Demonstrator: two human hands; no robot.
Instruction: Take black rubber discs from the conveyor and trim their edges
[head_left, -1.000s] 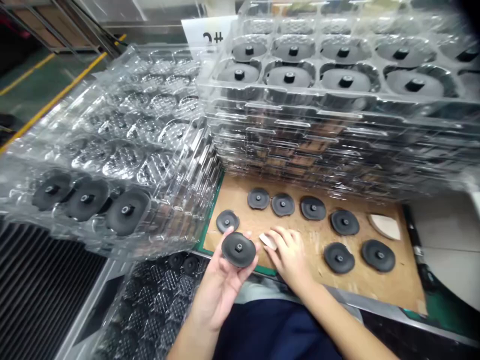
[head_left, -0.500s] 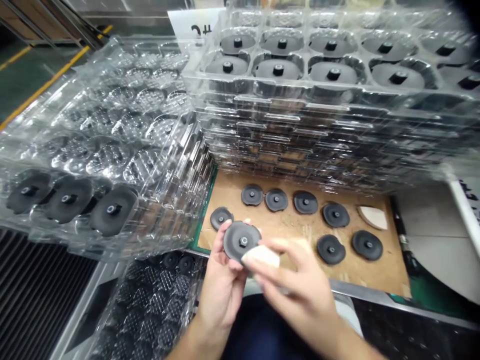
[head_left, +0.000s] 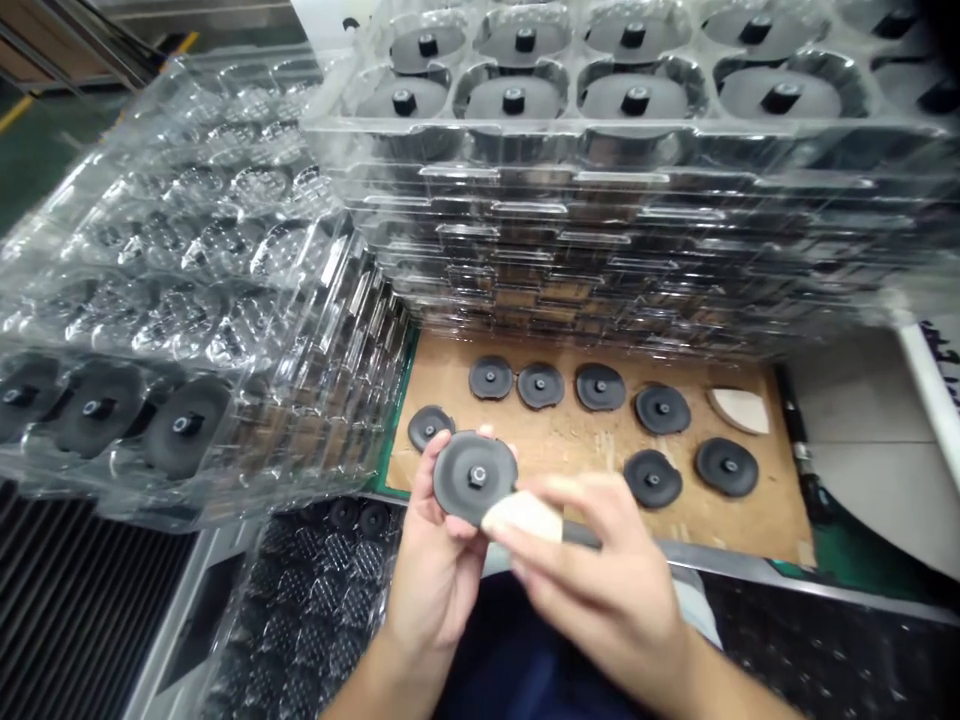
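Note:
My left hand (head_left: 442, 560) is closed round the rim of a dark grey disc (head_left: 457, 475), whose raised centre stub faces up. In my right hand (head_left: 607, 560) a pale cream wedge-shaped pad (head_left: 531, 514) is pinched, its tip touching the disc's lower right edge. The right fingers are slightly blurred. Several similar loose discs (head_left: 662, 408) lie on the brown cardboard (head_left: 570, 450) beyond my hands. A second cream wedge pad (head_left: 741, 410) rests at the board's right side.
Behind the board rises a tall stack of clear plastic trays (head_left: 525, 210), discs in its top cells. Another tray stack (head_left: 247, 390) stands at left, with three discs in its front row. A lower tray (head_left: 307, 600) sits beneath. A ribbed black surface (head_left: 82, 600) runs along the left.
The view has shifted slightly, so the trays and board appear lower-left or higher than before. Both hands keep their holds, and the pad stays against the disc's lower right edge.

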